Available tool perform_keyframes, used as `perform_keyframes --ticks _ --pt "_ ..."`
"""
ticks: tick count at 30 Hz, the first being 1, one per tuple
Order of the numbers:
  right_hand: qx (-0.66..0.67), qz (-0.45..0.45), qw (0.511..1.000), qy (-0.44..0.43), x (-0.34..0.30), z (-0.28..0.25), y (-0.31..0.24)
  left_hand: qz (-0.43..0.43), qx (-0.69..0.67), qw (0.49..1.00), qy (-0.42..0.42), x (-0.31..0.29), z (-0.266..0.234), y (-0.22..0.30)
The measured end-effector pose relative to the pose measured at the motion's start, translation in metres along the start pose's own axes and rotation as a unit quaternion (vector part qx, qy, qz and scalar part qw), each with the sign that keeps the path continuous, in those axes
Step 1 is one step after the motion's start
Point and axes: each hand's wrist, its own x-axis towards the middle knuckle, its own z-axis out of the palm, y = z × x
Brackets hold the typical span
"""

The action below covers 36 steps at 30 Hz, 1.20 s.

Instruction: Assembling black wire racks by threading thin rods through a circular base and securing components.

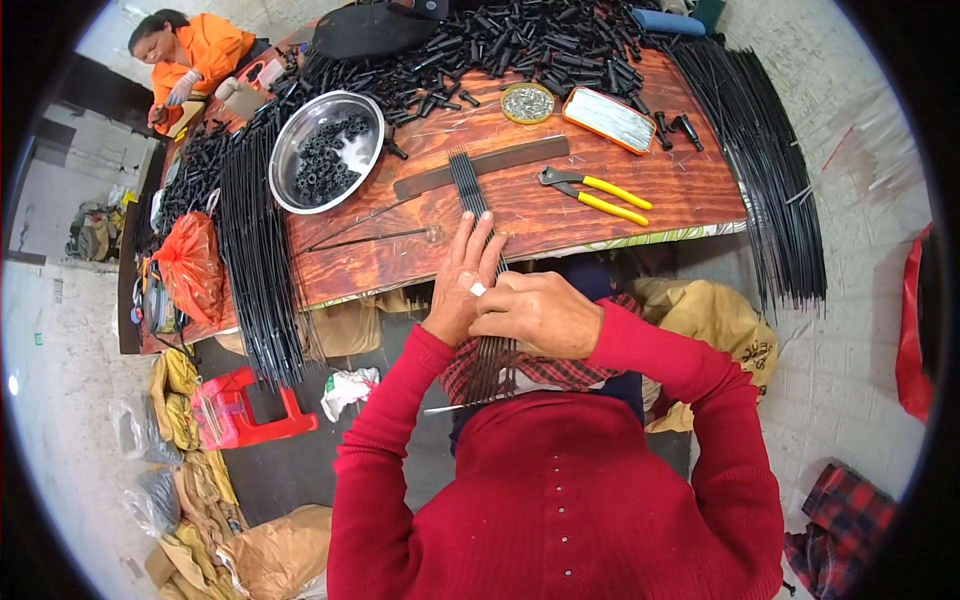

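A row of thin dark rods (465, 180) runs from a flat dark bar (530, 153) on the table back toward my lap. My left hand (462, 280) lies over the rods with its fingers stretched out, a white wrap at its thumb. Close beside it, my right hand (545, 315) is closed in a pinch above the same rods; what its fingers grip is hidden. The rods' lower ends rest over a red checked cloth (460, 372) on my lap. To the right of the bar lie pincers with yellow handles (612, 197).
A steel bowl (277, 150) holds black rings. Behind stand a round dish of small metal pieces (528, 103), an orange-rimmed tray (607, 120) of thin pins and heaped black parts (540, 45). Long black rods (765, 180) overhang the table's right edge. A person in orange (212, 50) sits far left.
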Motion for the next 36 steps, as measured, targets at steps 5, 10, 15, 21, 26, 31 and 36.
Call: perform_keyframes --ticks 5,10,15,21,26,31,36 --pt "0.025 0.009 1.0 0.011 0.007 -0.004 0.012 0.004 -0.012 1.0 -0.008 0.0 0.0 -0.007" --pt "0.081 0.021 0.996 0.045 0.012 -0.009 0.027 0.024 -0.067 0.994 -0.089 0.017 -0.039 -0.004" --pt "0.073 0.006 0.996 0.047 0.014 -0.011 0.031 0.088 -0.076 0.974 -0.196 0.044 -0.065 -0.037" --pt "0.066 0.014 0.998 0.011 0.018 -0.009 0.029 0.07 0.043 0.996 -0.045 0.08 -0.029 -0.064" --pt "0.076 0.006 0.997 -0.004 0.023 -0.032 0.019 0.053 0.04 0.997 -0.024 0.093 -0.01 -0.081" --pt "0.073 -0.02 0.997 -0.016 0.041 -0.085 0.004 0.084 -0.029 0.995 0.051 0.1 -0.004 -0.11" --pt "0.256 0.161 0.953 -0.007 0.056 -0.176 -0.011 0.061 -0.073 0.992 0.085 0.102 -0.047 -0.074"
